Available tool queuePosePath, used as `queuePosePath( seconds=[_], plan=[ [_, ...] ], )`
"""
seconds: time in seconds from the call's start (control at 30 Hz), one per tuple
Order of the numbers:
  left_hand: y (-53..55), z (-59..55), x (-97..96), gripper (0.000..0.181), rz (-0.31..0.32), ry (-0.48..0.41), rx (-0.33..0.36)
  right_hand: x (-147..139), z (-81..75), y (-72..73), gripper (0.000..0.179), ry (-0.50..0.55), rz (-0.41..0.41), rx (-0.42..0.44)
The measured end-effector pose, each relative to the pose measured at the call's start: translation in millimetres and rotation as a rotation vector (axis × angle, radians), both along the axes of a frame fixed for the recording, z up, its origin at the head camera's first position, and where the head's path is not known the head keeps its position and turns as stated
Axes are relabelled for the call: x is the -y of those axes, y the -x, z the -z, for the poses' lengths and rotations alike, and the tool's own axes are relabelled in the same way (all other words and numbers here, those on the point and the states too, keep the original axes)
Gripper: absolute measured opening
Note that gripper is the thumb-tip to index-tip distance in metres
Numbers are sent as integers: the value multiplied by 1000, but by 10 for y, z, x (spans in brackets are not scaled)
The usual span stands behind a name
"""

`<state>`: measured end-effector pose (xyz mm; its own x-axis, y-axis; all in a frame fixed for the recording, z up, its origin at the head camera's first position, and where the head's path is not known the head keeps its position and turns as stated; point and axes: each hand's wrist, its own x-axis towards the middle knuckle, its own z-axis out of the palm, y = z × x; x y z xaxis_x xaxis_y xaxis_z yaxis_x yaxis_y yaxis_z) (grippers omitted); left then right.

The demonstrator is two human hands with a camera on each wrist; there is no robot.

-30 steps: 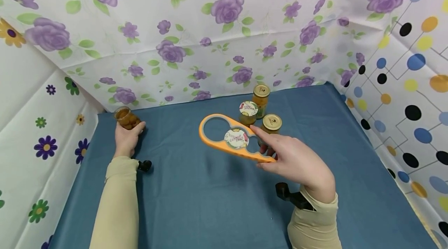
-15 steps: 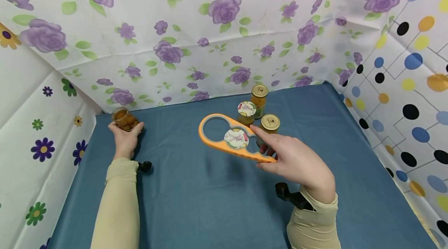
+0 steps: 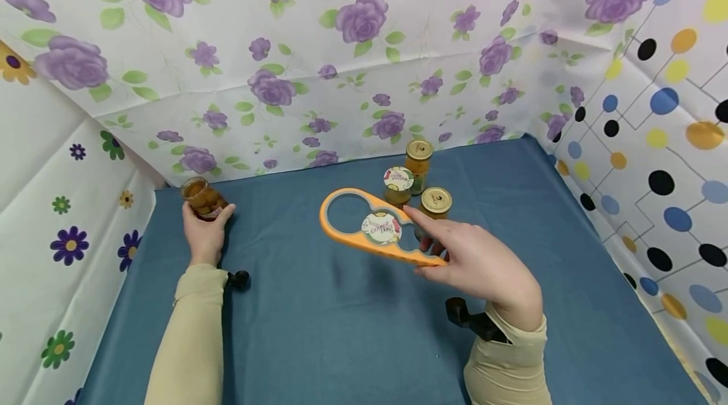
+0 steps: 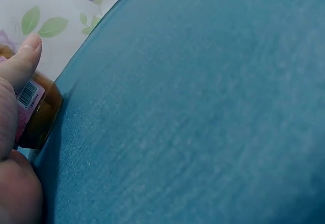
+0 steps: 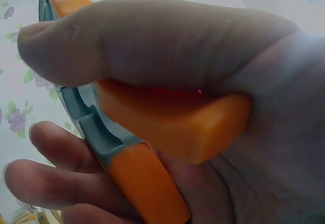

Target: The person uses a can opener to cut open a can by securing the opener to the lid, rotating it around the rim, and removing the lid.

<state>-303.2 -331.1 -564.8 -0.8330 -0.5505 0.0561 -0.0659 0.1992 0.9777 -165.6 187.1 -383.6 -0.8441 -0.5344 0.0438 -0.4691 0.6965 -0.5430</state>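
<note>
At the back left, my left hand (image 3: 206, 235) grips a lidless glass jar (image 3: 200, 198) with brown contents, which I cannot identify. A pink label with a barcode (image 4: 28, 94) shows on this jar in the left wrist view. Whether its base touches the cloth is hard to tell. My right hand (image 3: 480, 259) holds an orange jar opener (image 3: 345, 237) with grey inner edges above the middle of the table. A round printed lid (image 3: 381, 228) sits in the opener's middle opening. Thumb and fingers wrap its orange handles (image 5: 150, 183) in the right wrist view.
Three lidded jars stand close together behind the right hand: a tall gold-lidded jar (image 3: 419, 165), one with a printed lid (image 3: 398, 184), and another gold-lidded jar (image 3: 436, 201). Blue cloth (image 3: 318, 342) covers the table. Patterned sheets (image 3: 318, 32) hang at the back and sides.
Very little differs. The head view has shifted slightly, and the left wrist sits a touch lower. Both hands keep hold of the jar and the jar opener.
</note>
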Motion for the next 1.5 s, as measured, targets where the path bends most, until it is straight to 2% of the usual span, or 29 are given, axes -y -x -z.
queuePosePath(
  seconds=[0.17, 0.2, 0.27, 0.37, 0.43, 0.5, 0.6, 0.67, 0.73, 0.77, 0.83, 0.97, 1.07, 1.17, 1.27, 1.3, 1.4, 1.5],
  plan=[
    [-129, -44, 0, 114, 37, -6, 2, 4, 20, -10, 93, 12, -2, 9],
    [-166, -67, -1, 117, 40, -21, 2, 5, 22, -9, 92, 14, -4, 11],
    [-253, -113, -5, 117, 38, -58, -40, 6, 23, -6, 92, 15, -7, 11],
    [-418, -247, -78, 106, -3, -138, -221, 5, 17, 0, 92, 13, -14, 3],
    [-530, -401, -181, 92, -73, -186, -383, 1, 13, 2, 93, 11, -15, -3],
    [-621, -587, -322, 71, -192, -239, -536, -2, 9, 2, 93, 9, -15, -5],
    [-693, -863, -512, 39, -369, -354, -732, -5, 3, -2, 93, 4, -12, -9],
    [-721, -1008, -631, 24, -437, -442, -840, -5, 0, -7, 93, 2, -8, -7],
    [-756, -1126, -762, 13, -443, -521, -900, -5, -3, -12, 92, 5, -5, -3],
    [-775, -1174, -839, 14, -427, -546, -914, -4, -4, -15, 92, 5, -3, 0],
    [-818, -1240, -997, 32, -368, -608, -904, 1, -5, -22, 91, 9, 0, 4],
    [-913, -1307, -1269, 55, -228, -771, -828, 17, -2, -34, 91, 13, -5, 4],
    [-940, -1347, -1436, 51, -99, -948, -791, 16, 2, -36, 91, 13, -8, -3],
    [-950, -1387, -1585, 41, 52, -1194, -769, 16, 10, -33, 90, 8, -8, -10],
    [-961, -1390, -1739, 39, 154, -1418, -724, 18, 17, -25, 91, 4, -9, -16],
    [-960, -1377, -1796, 37, 176, -1465, -701, 18, 19, -22, 91, 2, -9, -19],
    [-949, -1294, -1985, 28, 262, -1492, -593, 17, 23, -10, 92, -3, -8, -30],
    [-949, -1195, -2181, 26, 411, -1432, -425, 14, 26, 1, 93, -3, -2, -39]
  ],
)
